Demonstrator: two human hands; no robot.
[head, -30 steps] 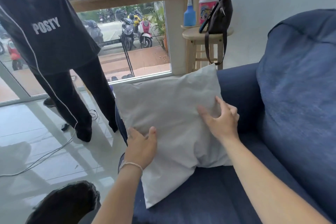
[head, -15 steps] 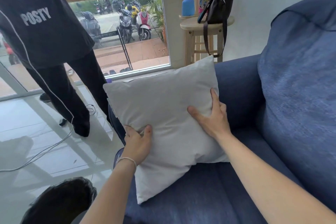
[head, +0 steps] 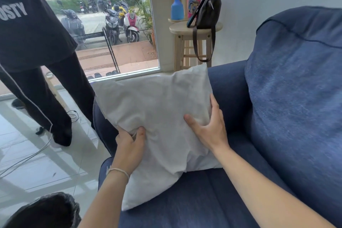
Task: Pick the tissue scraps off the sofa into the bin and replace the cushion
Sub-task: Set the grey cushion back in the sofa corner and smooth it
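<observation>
A white cushion (head: 157, 116) leans on the blue sofa (head: 212, 196) against its far armrest (head: 227, 90). My left hand (head: 129, 148) pinches a fold of the cushion's near left side, thumb pressed into the fabric. My right hand (head: 209, 127) lies on the cushion's right side, fingers curled round its edge. The bin with a black liner (head: 42, 211) shows at the bottom left corner. No tissue scraps are in sight on the seat.
A person in dark clothes (head: 37, 57) stands on the tiled floor at the left, close to the sofa's end. A wooden stool (head: 194, 42) with a dark bag, a blue spray bottle and a pink tub stands behind the armrest. A white cable (head: 27, 157) runs across the floor.
Both hands have gone from resting flat on the cushion to gripping it. The cushion now sits further back against the armrest.
</observation>
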